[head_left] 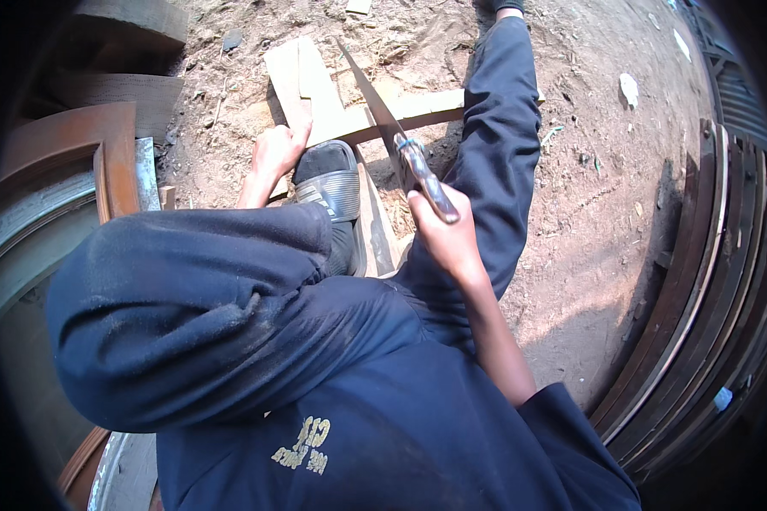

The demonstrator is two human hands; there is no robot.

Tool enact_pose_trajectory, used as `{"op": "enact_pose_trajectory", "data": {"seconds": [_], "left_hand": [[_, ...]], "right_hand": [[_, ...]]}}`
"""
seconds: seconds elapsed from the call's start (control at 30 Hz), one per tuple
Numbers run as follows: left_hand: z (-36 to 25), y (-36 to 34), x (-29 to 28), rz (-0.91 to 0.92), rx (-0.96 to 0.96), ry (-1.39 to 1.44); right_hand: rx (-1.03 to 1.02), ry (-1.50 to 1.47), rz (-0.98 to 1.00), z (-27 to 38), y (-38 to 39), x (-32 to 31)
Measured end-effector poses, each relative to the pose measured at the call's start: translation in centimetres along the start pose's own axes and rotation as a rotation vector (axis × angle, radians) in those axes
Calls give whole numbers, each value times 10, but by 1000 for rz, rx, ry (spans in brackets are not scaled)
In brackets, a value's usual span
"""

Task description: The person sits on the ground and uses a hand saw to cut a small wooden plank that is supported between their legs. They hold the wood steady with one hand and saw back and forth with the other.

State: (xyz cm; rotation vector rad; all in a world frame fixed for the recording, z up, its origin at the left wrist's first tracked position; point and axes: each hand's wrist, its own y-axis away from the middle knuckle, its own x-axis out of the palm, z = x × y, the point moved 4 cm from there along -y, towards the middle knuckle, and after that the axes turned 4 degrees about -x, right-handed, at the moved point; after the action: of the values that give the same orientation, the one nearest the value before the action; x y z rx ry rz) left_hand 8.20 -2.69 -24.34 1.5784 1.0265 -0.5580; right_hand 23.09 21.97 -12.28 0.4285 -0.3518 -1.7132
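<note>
My right hand (445,228) is closed round the handle of a handsaw (382,111), whose blade points up and away to the left. The blade's lower part passes beside a pale wooden board (318,81) and over a long wooden strip (418,109) lying crosswise. My left hand (279,155) grips the near left edge of the pale board, its thumb along the wood; part of its fingers is hidden. Just right of that hand, my sandalled foot (325,175) presses at the board's near end. I cannot tell whether the saw teeth touch the wood.
Wooden frames (115,162) and thick timber blocks (136,106) stand at the left. Dark planks (699,255) are stacked along the right. My outstretched leg (503,111) lies across the strip's right end. Dirt ground (588,196) with scattered chips and litter surrounds the work.
</note>
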Motion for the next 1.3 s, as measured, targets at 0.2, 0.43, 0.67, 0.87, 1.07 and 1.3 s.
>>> {"op": "enact_pose_trajectory", "data": {"seconds": [0.2, 0.43, 0.67, 0.87, 1.07, 1.3], "left_hand": [[6, -8, 8, -102, 77, 27], [-7, -10, 8, -111, 93, 18], [4, -7, 7, -131, 78, 43], [2, -6, 3, -118, 71, 53], [4, -4, 2, -43, 24, 42], [-2, -4, 3, -21, 31, 35]], "right_hand": [[71, -21, -9, 1, 45, -24], [40, -130, -45, -17, -12, -4], [-77, 84, -25, 9, 42, -10], [7, -52, -27, -10, -22, 6], [81, -20, -10, 1, 39, -27], [-74, 19, -22, -6, -23, 14]]}}
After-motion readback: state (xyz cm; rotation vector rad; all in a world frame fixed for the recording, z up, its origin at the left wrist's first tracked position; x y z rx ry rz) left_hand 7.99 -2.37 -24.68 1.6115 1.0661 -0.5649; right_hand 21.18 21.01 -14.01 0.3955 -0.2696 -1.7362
